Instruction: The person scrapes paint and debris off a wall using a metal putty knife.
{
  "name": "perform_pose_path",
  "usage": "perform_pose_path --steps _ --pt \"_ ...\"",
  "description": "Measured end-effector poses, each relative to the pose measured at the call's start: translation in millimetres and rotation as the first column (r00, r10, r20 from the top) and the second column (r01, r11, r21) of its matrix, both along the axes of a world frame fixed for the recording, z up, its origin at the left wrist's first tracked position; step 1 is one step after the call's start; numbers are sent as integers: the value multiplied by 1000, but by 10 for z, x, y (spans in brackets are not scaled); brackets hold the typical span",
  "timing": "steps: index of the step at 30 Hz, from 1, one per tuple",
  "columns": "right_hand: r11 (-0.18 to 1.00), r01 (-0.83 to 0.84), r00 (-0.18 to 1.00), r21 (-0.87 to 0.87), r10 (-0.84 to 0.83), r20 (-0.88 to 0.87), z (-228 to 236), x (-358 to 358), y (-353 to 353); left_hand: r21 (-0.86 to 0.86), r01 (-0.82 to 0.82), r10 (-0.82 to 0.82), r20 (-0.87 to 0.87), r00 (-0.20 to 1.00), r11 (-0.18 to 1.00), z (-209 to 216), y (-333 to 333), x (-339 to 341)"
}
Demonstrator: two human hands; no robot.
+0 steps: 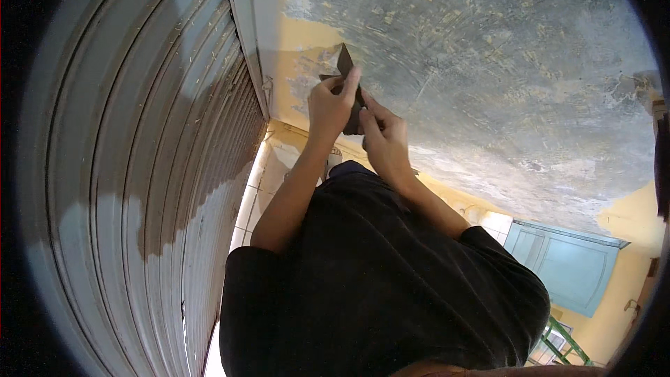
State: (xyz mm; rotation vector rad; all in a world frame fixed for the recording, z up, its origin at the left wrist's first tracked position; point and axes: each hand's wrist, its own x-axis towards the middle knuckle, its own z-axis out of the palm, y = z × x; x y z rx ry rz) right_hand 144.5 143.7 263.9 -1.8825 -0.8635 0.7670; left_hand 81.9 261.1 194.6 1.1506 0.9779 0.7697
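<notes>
In front of the wall, both my hands hold a dark, thin sheet that looks like folded sandpaper. One pointed corner sticks up above my left hand, whose thumb presses along the sheet. My right hand pinches its right edge, slightly lower and nearer to me. Part of the sheet hangs down between the hands, and my fingers hide some of its folds. Behind it is the wall, patchy grey with scraped, swirled marks and bare yellow areas. The sheet appears apart from the wall, though the gap is hard to judge.
A grey ribbed metal shutter runs along my left, close to my left arm. White floor tiles show beside its base. At the lower right are a light-blue cabinet and a green metal frame, perhaps a ladder.
</notes>
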Motion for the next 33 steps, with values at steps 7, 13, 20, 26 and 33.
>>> perform_pose_path --steps 7,13,20,26,33 --pt "997 45 999 58 -45 -15 -55 69 32 118 -16 19 -26 999 993 -8 -29 82" --pt "996 -23 1000 89 23 1 -18 15 -61 187 -83 82 15 997 979 -19 -113 70" --pt "995 27 999 95 -25 -23 -100 -35 113 89 14 -10 -39 999 996 -63 103 -3" --pt "998 57 998 17 -56 -38 29 25 -137 159 -38 42 -21 999 987 -37 -139 99" --pt "998 43 999 51 -41 -30 -78 -51 45 67 20 -19 -8 1000 998 -2 52 -13"
